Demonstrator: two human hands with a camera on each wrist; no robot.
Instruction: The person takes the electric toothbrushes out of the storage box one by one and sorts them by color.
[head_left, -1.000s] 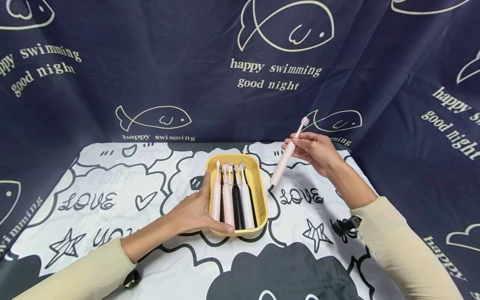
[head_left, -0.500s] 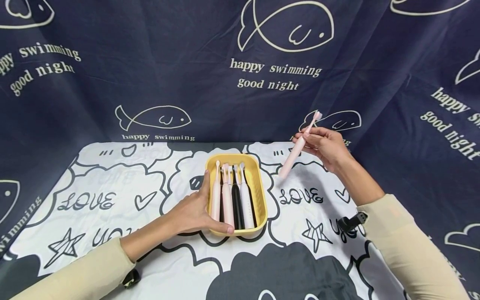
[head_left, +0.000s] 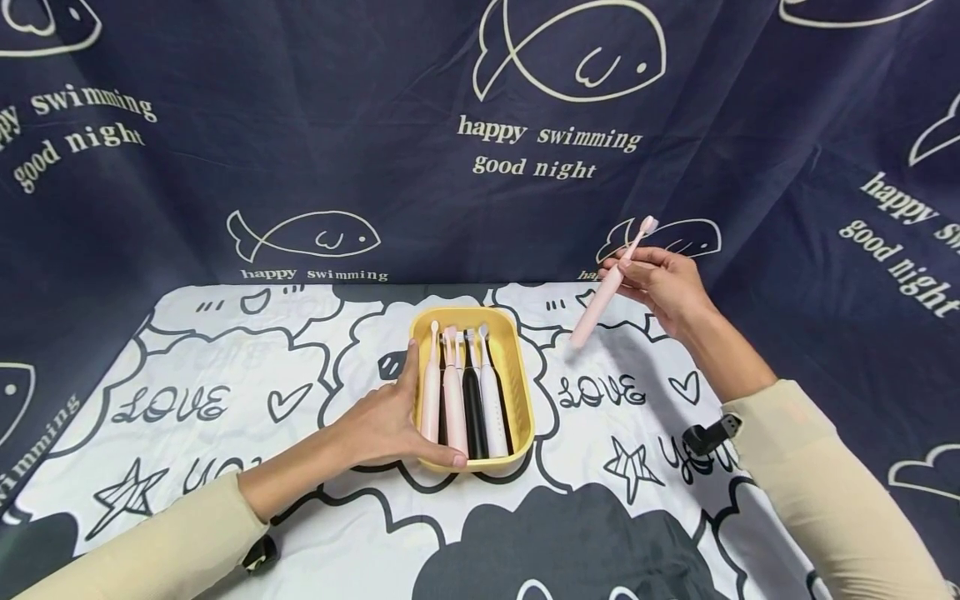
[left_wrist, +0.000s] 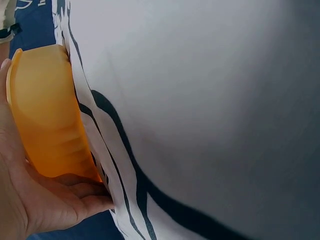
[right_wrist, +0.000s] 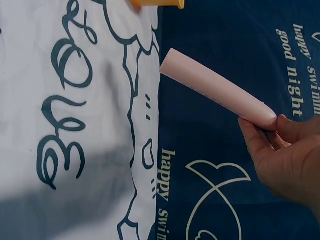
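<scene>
My right hand (head_left: pixel 663 285) pinches a pink electric toothbrush (head_left: pixel 597 308) near its neck, raised above the back right of the table. Its brush head points up and to the right, its handle base down and to the left. In the right wrist view the pink handle (right_wrist: pixel 215 87) shows, while the head is hidden behind the fingers. A yellow basket (head_left: pixel 525 392) stands mid-table with several pink, black and white toothbrushes lying in it, heads toward the back. My left hand (head_left: pixel 382 425) holds the basket at its near left corner, thumb on the front rim, fingers along the left wall.
A white cloth with black cartoon drawings (head_left: pixel 172 367) covers the table. Dark blue fabric with fish prints (head_left: pixel 337 125) hangs behind and at both sides, close to the table's back edge. A black camera (head_left: pixel 708 435) sits at the right wrist.
My right hand has moved right and slightly up and back with the pink toothbrush, farther from the basket. The left hand and basket stay in place.
</scene>
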